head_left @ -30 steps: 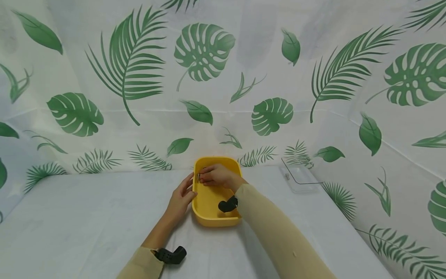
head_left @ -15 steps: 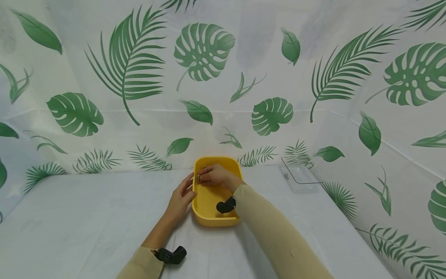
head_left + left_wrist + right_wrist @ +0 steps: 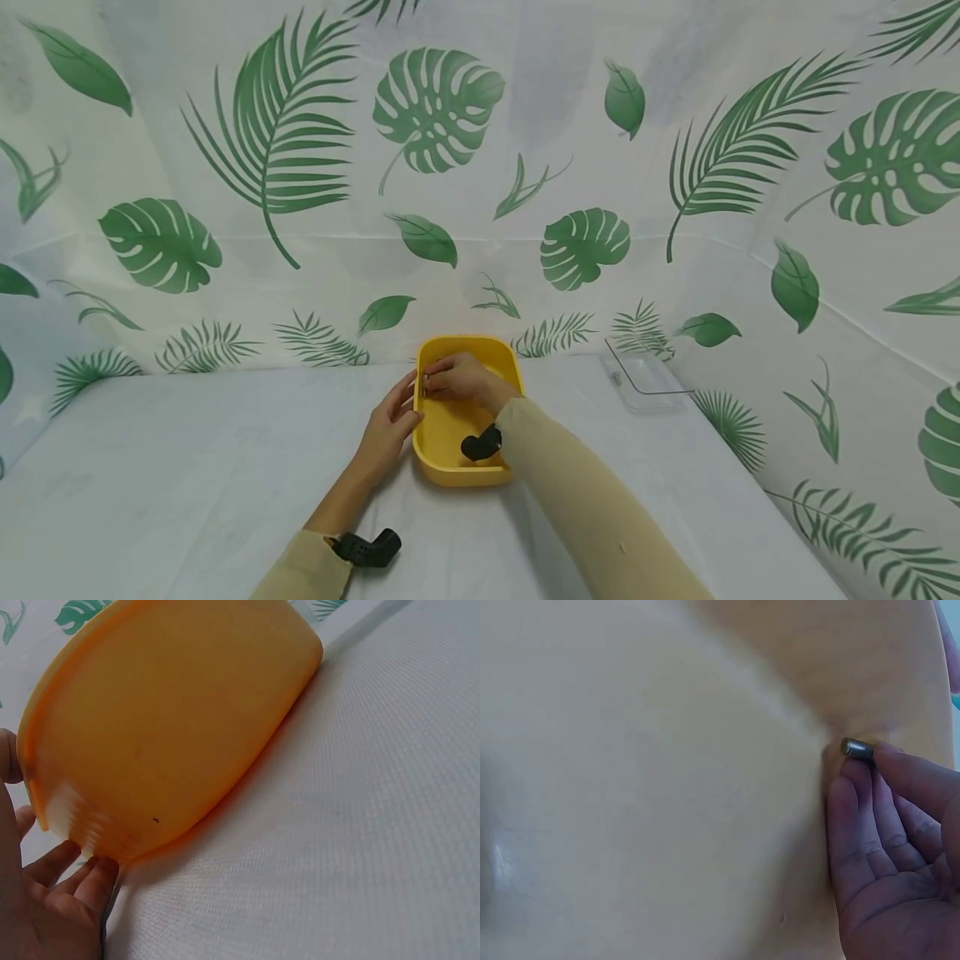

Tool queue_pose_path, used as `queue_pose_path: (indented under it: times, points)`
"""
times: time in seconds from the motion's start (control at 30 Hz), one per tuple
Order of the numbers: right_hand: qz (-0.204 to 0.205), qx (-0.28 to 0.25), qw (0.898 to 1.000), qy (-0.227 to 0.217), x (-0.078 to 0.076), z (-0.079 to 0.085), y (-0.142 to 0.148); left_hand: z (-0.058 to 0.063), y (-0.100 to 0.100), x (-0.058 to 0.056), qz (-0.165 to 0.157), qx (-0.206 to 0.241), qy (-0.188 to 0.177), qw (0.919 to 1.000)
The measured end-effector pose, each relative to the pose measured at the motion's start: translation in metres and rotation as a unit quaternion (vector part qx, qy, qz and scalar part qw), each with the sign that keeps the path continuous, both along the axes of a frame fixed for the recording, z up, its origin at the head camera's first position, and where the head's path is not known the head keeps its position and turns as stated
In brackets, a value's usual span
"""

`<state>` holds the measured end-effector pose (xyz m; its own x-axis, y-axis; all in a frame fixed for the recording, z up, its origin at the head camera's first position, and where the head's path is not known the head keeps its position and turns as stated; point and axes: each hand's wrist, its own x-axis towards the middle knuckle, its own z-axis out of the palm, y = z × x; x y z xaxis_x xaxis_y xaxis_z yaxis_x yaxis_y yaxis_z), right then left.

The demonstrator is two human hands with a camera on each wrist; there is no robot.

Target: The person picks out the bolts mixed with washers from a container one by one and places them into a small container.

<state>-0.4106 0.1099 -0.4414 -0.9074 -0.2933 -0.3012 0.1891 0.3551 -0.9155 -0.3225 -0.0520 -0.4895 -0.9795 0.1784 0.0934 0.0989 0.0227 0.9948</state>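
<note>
A yellow plastic tub (image 3: pixel 453 437) with rounded corners sits at the back of the table. My left hand (image 3: pixel 390 425) holds its left side, thumb at the rim and fingers against the outer wall; in the left wrist view, those fingertips (image 3: pixel 105 868) press the tub's outside low down. Inside the tub, my right hand (image 3: pixel 459 377) is by the left wall. Between thumb and fingers it pinches a short metal bolt (image 3: pixel 855 748), whose rounded end sticks out toward the tub wall. The bolt's other end is hidden by the fingers.
To the right on the white tablecloth (image 3: pixel 225 467) lies a clear plastic case (image 3: pixel 656 404), with a thin bent dark line across it and a small metallic piece (image 3: pixel 617 379) at its left side. A leaf-print cloth (image 3: pixel 510 208) rises right behind the tub.
My right hand has shifted slightly left, closer to the tub's left wall, and less of the bolt shows in the head view. The left hand and tub have stayed almost still.
</note>
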Motion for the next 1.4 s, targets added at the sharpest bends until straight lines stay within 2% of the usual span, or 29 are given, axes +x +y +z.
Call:
queue_pose_path:
  times: [0.47, 0.7, 0.87, 1.17, 1.4]
  points:
    - [0.009, 0.007, 1.0, -0.001, 0.002, 0.003, -0.001, 0.0, 0.0, 0.0, -0.001, 0.004, 0.001, 1.0]
    - [0.031, 0.021, 0.999, -0.003, 0.003, 0.011, 0.006, -0.001, 0.001, -0.001, 0.001, -0.002, 0.0, 1.0]
    - [0.051, 0.003, 0.999, 0.006, 0.005, 0.018, 0.012, -0.002, 0.0, -0.001, 0.004, -0.004, 0.001, 1.0]
    - [0.056, -0.006, 0.998, 0.015, 0.009, 0.029, 0.031, -0.001, 0.0, 0.0, 0.001, -0.007, -0.001, 1.0]
    - [0.06, -0.004, 0.998, 0.029, 0.017, 0.04, 0.046, 0.0, 0.001, 0.001, 0.008, -0.019, -0.01, 0.9997]
